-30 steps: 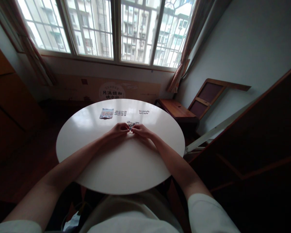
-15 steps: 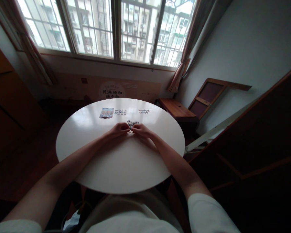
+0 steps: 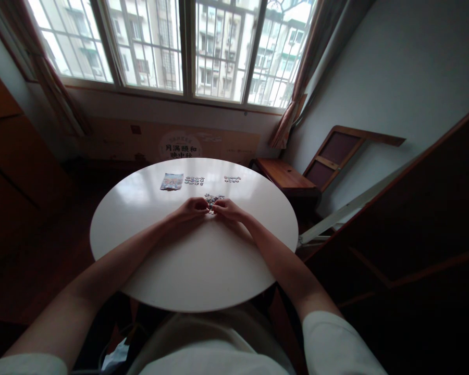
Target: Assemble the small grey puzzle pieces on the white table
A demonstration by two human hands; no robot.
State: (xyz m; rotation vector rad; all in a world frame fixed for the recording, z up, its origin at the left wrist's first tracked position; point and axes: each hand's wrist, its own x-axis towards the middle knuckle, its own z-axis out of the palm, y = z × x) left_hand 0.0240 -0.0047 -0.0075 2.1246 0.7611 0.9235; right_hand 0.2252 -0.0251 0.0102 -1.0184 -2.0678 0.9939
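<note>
A round white table stood in front of the person. On it, past the hands, lay a colorful picture sheet. Right beside the sheet were three rows of puzzle pieces, and farther to the right were two short rows. Behind the table were a big window and a long poster, and a brown bench stood off to the right.

The pile of puzzle pieces was on the table, right by the fingertips. The left hand and the right hand hid some of it. What showed was a bit wider from side to side, but the pieces were too tiny to tell which way each pointed. Both hands had bent fingers, with the tips close together. I couldn't tell if they pinched a piece.
</note>
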